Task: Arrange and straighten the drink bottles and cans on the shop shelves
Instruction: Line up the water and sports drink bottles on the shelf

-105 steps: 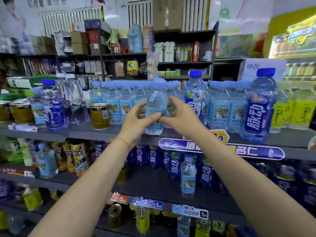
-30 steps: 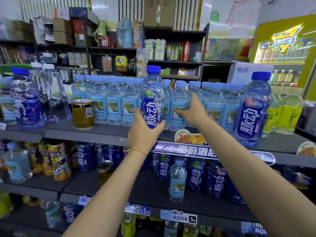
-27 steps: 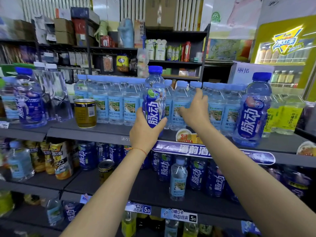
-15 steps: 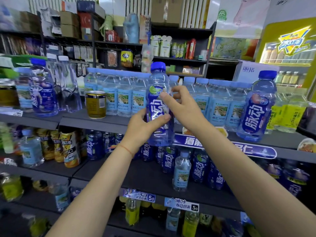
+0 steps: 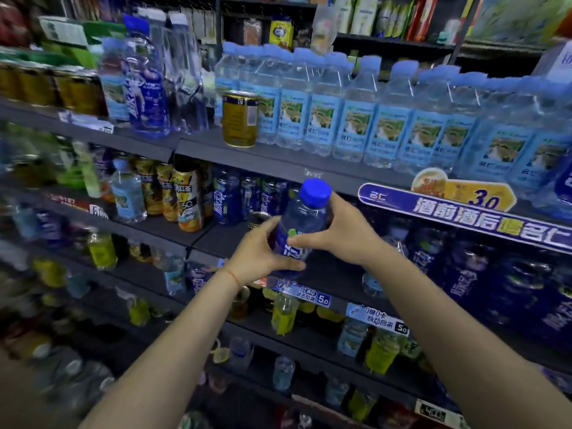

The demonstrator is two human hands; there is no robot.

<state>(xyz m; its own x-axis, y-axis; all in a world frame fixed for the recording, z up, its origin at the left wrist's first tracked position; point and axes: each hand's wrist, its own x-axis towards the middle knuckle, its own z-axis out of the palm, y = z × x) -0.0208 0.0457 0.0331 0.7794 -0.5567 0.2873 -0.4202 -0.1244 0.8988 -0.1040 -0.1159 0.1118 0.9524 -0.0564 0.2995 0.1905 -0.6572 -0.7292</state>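
We hold the blue-capped bottle (image 5: 305, 230) in front of the second shelf (image 5: 216, 239), both sets of fingers curled round it: left hand (image 5: 258, 253) low on its body, right hand (image 5: 337, 235) at its shoulder. Beyond our fingers dark blue bottles (image 5: 483, 283) crowd that shelf. Above them stand a row of water bottles (image 5: 356, 119) and a gold can (image 5: 240, 119). The bottle stands nearly upright, cap up, tilted slightly right.

Top shelf (image 5: 278, 164): row of water btls (image 5: 356, 125), gold can (image 5: 240, 118). Shelf below (image 5: 173, 226): tea btls (image 5: 187, 199), blue drink btls (image 5: 230, 198).
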